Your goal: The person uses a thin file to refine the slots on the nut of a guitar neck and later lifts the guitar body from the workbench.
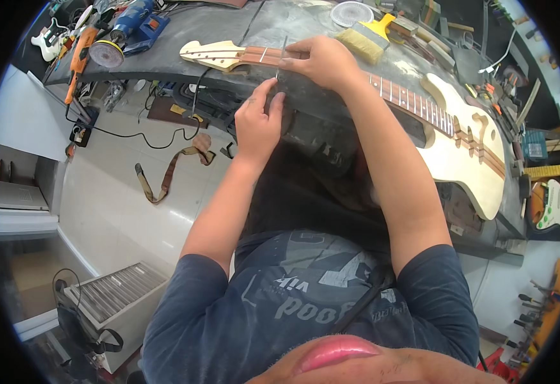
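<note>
Count: 1 guitar (414, 102) in work, 1 thin metal strip (285, 42), 2 bare hands; guitar is on the worktop (158, 59), lying face up near the front edge, pale body, brown neck; headstock (211, 55) points to the left, body to the right; long axis runs from upper left down to lower right, looking bowed by the lens; strip sits crosswise to it, at the headstock end of the neck, far end leaning a touch right.

Right hand (321, 62) is over the neck, half curled, thumb and fingertips on the strip, has hold of it; left hand (259, 123) is just off the near side of the neck, thumb and forefinger a little apart, forefinger tip at the strip's near end; can't tell if it grips.

Also on the worktop: 1 brush with a yellow handle (364, 45), 1 white round lid (351, 13) just beside it at the far edge, 1 blue power tool (131, 19) and 1 orange power tool (83, 56) at the left end; wood pieces (428, 43) stacked right of the brush, too jumbled to count; 1 strap (171, 174) on the floor (110, 160).
</note>
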Tool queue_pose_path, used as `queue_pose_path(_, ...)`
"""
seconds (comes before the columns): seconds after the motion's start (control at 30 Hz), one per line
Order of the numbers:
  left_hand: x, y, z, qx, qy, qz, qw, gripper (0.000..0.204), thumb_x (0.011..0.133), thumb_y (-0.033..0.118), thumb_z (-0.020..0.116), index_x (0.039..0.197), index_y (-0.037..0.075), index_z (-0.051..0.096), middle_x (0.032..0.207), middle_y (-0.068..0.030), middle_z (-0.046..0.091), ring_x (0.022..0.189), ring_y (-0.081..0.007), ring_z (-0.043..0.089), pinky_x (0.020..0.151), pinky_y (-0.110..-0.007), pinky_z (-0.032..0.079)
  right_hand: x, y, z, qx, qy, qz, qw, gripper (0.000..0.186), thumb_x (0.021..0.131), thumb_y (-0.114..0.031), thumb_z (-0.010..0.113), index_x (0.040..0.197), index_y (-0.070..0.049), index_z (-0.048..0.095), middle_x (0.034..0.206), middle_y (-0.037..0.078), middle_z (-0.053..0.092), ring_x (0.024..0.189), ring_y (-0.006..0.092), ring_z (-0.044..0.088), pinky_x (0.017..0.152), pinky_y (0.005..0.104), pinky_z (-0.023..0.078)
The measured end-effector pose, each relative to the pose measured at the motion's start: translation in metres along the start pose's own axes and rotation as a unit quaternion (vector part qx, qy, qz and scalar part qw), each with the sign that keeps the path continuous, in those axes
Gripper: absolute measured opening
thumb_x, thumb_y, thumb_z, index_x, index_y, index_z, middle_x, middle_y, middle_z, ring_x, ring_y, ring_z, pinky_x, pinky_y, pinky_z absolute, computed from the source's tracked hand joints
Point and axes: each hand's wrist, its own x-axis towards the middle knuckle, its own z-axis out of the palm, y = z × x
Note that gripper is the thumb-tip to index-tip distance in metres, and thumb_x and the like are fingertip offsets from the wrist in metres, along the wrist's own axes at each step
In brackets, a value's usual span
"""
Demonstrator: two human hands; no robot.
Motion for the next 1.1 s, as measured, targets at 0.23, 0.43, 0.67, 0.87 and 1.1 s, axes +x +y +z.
queue_pose_path(0.23, -0.021, -0.012, -0.034, 0.217, 0.048, 0.276, 0.935, 0.035, 0.098, 0.004, 0.081, 0.132, 0.006, 0.075, 0.096, -0.0159, 0.076, 0.085, -0.0349, 0.075, 0.075, -0.045, 0.059, -0.003, -0.002, -0.005, 0.012, -0.045, 0.001, 0.999, 0.046, 0.086, -0.046, 0.088, 0.118, -0.012, 0.086, 0.093, 0.014, 0.082, 0.084, 0.0319, 0.077, 0.081, 0.0443, 0.060)
queue_pose_path(0.43, -0.032, -0.011, -0.049, 0.236, 0.025, 0.253, 0.938, 0.034, 0.098, 0.003, 0.080, 0.132, 0.005, 0.075, 0.094, -0.0151, 0.077, 0.083, -0.0336, 0.075, 0.074, -0.043, 0.058, -0.001, 0.007, 0.002, 0.036, -0.010, -0.008, 0.999, 0.047, 0.086, -0.046, 0.089, 0.116, -0.011, 0.086, 0.096, 0.014, 0.082, 0.090, 0.0322, 0.077, 0.084, 0.0448, 0.059)
queue_pose_path(0.67, -0.010, -0.018, -0.033, 0.158, 0.045, 0.255, 0.953, 0.031, 0.103, 0.007, 0.077, 0.133, 0.004, 0.075, 0.094, -0.0144, 0.077, 0.076, -0.0272, 0.075, 0.067, -0.040, 0.057, -0.001, -0.009, -0.001, -0.015, -0.028, 0.006, 0.999, 0.048, 0.086, -0.047, 0.089, 0.120, -0.013, 0.086, 0.104, 0.014, 0.084, 0.098, 0.0328, 0.079, 0.090, 0.0432, 0.061)
queue_pose_path(0.87, 0.007, 0.009, -0.015, -0.405, -0.051, -0.126, 0.904, 0.026, 0.115, 0.017, 0.062, 0.137, 0.002, 0.066, 0.094, -0.0165, 0.078, 0.053, -0.0154, 0.062, 0.047, -0.028, 0.045, 0.000, 0.005, 0.002, 0.017, -0.010, -0.007, 1.000, 0.047, 0.090, -0.049, 0.084, 0.122, -0.015, 0.087, 0.100, 0.014, 0.083, 0.091, 0.0331, 0.079, 0.086, 0.0439, 0.061)
queue_pose_path(1.1, -0.020, 0.014, -0.028, -0.410, -0.059, -0.166, 0.895, 0.029, 0.120, 0.019, 0.049, 0.143, 0.004, 0.057, 0.092, -0.0163, 0.076, 0.051, -0.0119, 0.058, 0.048, -0.025, 0.046, 0.006, 0.012, 0.000, 0.027, 0.001, -0.001, 1.000, 0.044, 0.098, -0.049, 0.074, 0.121, -0.013, 0.086, 0.095, 0.017, 0.082, 0.083, 0.0333, 0.079, 0.083, 0.0451, 0.062)
